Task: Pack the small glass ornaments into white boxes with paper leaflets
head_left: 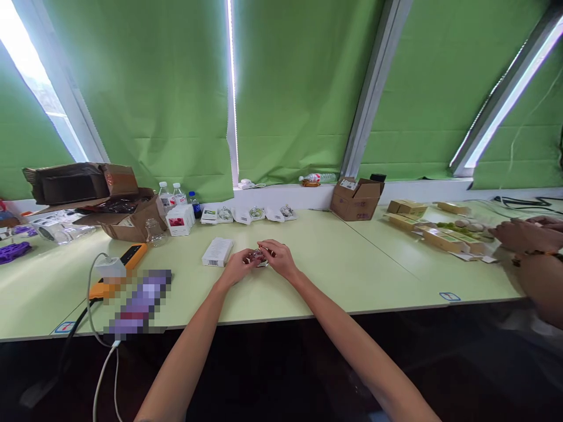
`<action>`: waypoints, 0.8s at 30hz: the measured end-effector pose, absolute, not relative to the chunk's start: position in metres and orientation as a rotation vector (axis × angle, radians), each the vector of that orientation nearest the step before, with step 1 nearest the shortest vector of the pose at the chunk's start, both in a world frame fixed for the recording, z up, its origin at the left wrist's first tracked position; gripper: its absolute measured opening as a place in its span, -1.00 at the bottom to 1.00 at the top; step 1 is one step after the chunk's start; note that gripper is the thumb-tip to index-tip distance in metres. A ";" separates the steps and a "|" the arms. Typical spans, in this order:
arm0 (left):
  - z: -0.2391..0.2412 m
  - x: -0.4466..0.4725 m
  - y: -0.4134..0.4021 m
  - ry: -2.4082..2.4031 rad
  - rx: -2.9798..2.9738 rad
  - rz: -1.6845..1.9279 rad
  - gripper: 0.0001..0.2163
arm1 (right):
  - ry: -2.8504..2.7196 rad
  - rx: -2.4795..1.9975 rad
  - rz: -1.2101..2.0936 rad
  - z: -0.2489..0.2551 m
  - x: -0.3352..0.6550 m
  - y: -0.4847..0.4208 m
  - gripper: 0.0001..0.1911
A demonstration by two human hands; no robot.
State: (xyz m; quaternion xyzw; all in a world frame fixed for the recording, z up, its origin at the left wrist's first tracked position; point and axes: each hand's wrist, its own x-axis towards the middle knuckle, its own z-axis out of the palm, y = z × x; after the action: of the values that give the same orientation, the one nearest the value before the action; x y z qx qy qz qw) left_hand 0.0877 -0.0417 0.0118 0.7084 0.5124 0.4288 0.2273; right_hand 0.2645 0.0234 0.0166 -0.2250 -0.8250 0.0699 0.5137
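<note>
My left hand (237, 268) and my right hand (278, 258) meet over the pale green table (334, 264), both pinched on a small clear round object (259, 257) with something dark inside. Their fingers curl around it from either side, just above the tabletop. A small white box (217, 252) with a barcode lies just left of my left hand.
Several similar clear items (255, 213) on white packets line the back edge, beside water bottles (170, 198) and open cardboard boxes (127, 217) (356, 198). An orange device (118, 271) with a white cable lies front left. Another person's hands (523, 235) work at right among tan boxes (442, 239).
</note>
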 end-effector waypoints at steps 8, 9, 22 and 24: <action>0.013 0.089 -0.043 1.437 1.948 1.172 -0.64 | -1.966 -0.562 0.189 0.018 0.263 0.022 -0.75; 0.014 0.089 -0.043 1.437 1.950 1.171 -0.64 | -1.964 -0.562 0.194 0.018 0.263 0.022 -0.75; 0.015 0.089 -0.045 1.433 1.934 1.181 -0.64 | -1.919 -0.590 0.199 0.018 0.263 0.019 -0.77; 0.014 0.089 -0.044 1.425 1.934 1.182 -0.64 | -1.933 -0.605 0.195 0.018 0.263 0.020 -0.77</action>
State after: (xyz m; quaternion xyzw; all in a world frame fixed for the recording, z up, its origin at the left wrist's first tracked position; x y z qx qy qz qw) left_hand 0.0886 -0.0443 0.0142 0.7029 0.5180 0.4298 0.2301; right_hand 0.2631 0.0204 0.0178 -0.2528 -0.8083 0.0817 0.5255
